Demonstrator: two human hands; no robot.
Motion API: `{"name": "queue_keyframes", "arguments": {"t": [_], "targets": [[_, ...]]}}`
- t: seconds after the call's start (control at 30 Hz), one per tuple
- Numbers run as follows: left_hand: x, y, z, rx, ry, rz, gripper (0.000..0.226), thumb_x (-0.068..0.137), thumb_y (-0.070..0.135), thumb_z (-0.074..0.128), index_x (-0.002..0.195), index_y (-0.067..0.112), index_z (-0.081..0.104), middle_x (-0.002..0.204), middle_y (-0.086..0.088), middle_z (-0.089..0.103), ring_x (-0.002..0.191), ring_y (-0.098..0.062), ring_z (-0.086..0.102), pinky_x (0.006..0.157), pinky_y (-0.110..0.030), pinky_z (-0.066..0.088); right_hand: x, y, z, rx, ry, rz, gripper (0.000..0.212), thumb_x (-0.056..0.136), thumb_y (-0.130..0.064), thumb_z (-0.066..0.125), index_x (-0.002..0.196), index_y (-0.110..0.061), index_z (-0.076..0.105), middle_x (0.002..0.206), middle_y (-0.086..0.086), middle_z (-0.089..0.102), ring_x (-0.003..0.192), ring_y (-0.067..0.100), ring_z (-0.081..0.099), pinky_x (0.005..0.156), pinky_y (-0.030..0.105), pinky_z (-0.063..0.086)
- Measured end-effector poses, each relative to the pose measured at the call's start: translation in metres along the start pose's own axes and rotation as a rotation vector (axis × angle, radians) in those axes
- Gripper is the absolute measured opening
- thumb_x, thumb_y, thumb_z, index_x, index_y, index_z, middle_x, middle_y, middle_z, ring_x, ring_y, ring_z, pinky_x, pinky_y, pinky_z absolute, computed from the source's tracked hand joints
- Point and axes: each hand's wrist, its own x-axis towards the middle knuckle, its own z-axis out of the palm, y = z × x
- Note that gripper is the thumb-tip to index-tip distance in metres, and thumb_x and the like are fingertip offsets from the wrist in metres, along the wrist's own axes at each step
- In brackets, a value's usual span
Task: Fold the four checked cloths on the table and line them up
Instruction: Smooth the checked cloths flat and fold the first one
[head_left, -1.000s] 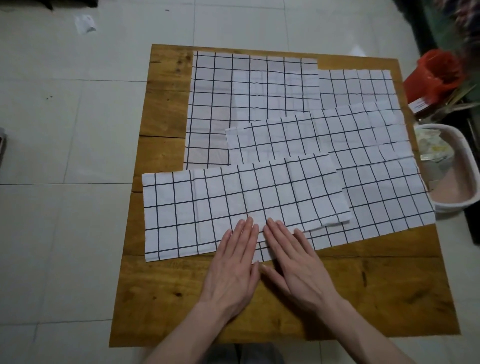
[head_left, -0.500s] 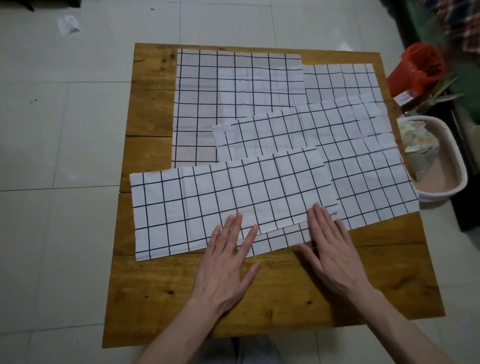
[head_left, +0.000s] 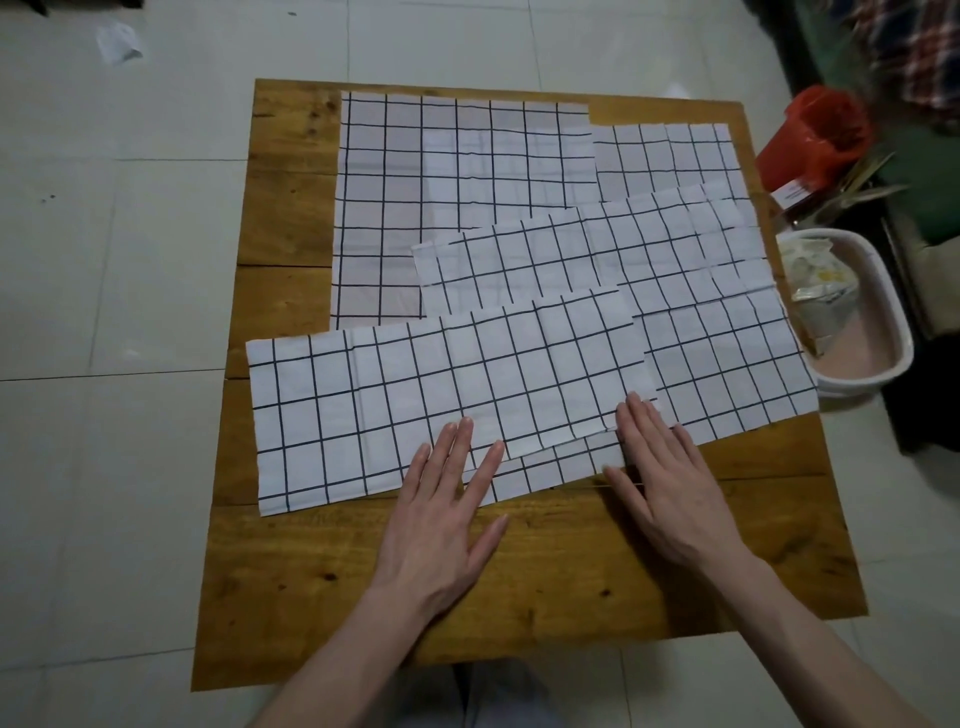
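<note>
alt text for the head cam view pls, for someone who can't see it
Two bare hands, left hand and right hand, press flat on the near edge of a folded checked cloth on a wooden table. Three more checked cloths overlap behind it. A white tub and a red bag sit on the tiled floor at the right.

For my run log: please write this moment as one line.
left hand: flat on front cloth | right hand: flat on its right end | other cloths: unfolded
</note>
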Motion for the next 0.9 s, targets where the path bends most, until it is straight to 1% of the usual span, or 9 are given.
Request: {"name": "queue_keyframes", "arguments": {"t": [0.2,0.27,0.3,0.37,0.47,0.63,0.7,0.8,0.9], "targets": [[0.001,0.0,0.001,0.001,0.016,0.0,0.076,0.107,0.065,0.026,0.167,0.026,0.004,0.175,-0.013,-0.006,0.161,-0.028,-0.006,0.126,-0.049,0.009,0.001,-0.007,0.005,0.03,0.025,0.039,0.079,0.104,-0.069,0.005,0.166,-0.021,-0.01,0.174,-0.003,-0.02,0.16,0.01,-0.018,0.131,0.041,-0.002],[0.001,0.0,0.001,-0.001,0.014,-0.006,0.076,0.107,0.065,0.026,0.167,0.026,0.003,0.175,-0.013,-0.007,0.161,-0.028,-0.006,0.126,-0.049,0.009,0.001,-0.01,0.004,0.058,0.047,0.047,0.077,0.106,-0.066,0.012,0.167,-0.022,-0.005,0.175,-0.003,-0.015,0.16,0.009,-0.016,0.13,0.04,-0.001],[0.001,0.001,0.001,-0.005,0.016,-0.01,0.075,0.107,0.065,0.026,0.167,0.026,0.003,0.175,-0.013,-0.007,0.161,-0.027,-0.006,0.126,-0.049,0.009,0.001,-0.013,0.003,0.086,0.073,0.062,0.075,0.107,-0.064,0.018,0.168,-0.023,0.002,0.175,-0.003,-0.009,0.161,0.009,-0.011,0.13,0.039,0.002],[0.001,0.002,0.002,-0.014,0.019,-0.015,0.075,0.107,0.065,0.026,0.167,0.026,0.004,0.175,-0.012,-0.007,0.161,-0.027,-0.007,0.126,-0.049,0.009,0.005,-0.017,-0.003,0.171,0.158,0.121,0.067,0.109,-0.053,0.036,0.166,-0.021,0.022,0.174,-0.001,0.014,0.16,0.014,0.01,0.127,0.039,0.014],[0.001,0.002,0.002,-0.019,0.023,-0.012,0.074,0.107,0.065,0.023,0.167,0.027,0.002,0.175,-0.012,-0.009,0.161,-0.026,-0.008,0.126,-0.049,0.009,0.015,-0.024,-0.015,0.242,0.291,0.234,0.057,0.105,-0.041,0.052,0.156,-0.017,0.042,0.158,0.006,0.044,0.145,0.021,0.04,0.119,0.042,0.036],[0.001,0.002,0.002,-0.027,0.019,-0.013,0.072,0.108,0.062,0.023,0.167,0.028,0.001,0.174,-0.012,-0.008,0.161,-0.027,-0.009,0.126,-0.049,0.01,0.042,-0.036,-0.039,0.285,0.26,0.528,0.062,0.095,-0.04,0.069,0.147,-0.014,0.048,0.137,0.012,0.056,0.123,0.031,0.051,0.102,0.049,0.05],[0.001,0.002,0.002,-0.029,0.023,-0.006,0.071,0.108,0.057,0.027,0.167,0.027,0.003,0.174,-0.013,-0.006,0.161,-0.028,-0.006,0.126,-0.05,0.012,0.05,-0.039,-0.048,0.414,0.224,0.613,0.063,0.09,-0.043,0.072,0.142,-0.014,0.05,0.134,0.011,0.062,0.119,0.031,0.058,0.097,0.052,0.053],[0.001,0.001,0.002,-0.022,0.023,-0.004,0.072,0.108,0.055,0.032,0.167,0.026,0.004,0.174,-0.014,-0.004,0.162,-0.028,-0.005,0.126,-0.05,0.012,0.054,-0.042,-0.055,0.749,0.201,0.725,0.062,0.089,-0.034,0.076,0.141,-0.016,0.048,0.138,0.012,0.058,0.115,0.026,0.061,0.087,0.043,0.054],[0.001,0.0,0.002,-0.019,0.022,-0.007,0.074,0.107,0.056,0.035,0.167,0.026,0.005,0.174,-0.014,-0.004,0.162,-0.028,-0.006,0.126,-0.049,0.01,0.053,-0.045,-0.058,1.058,0.293,0.807,0.063,0.088,-0.022,0.081,0.141,-0.022,0.047,0.134,0.008,0.054,0.113,0.026,0.059,0.081,0.039,0.054]]}}
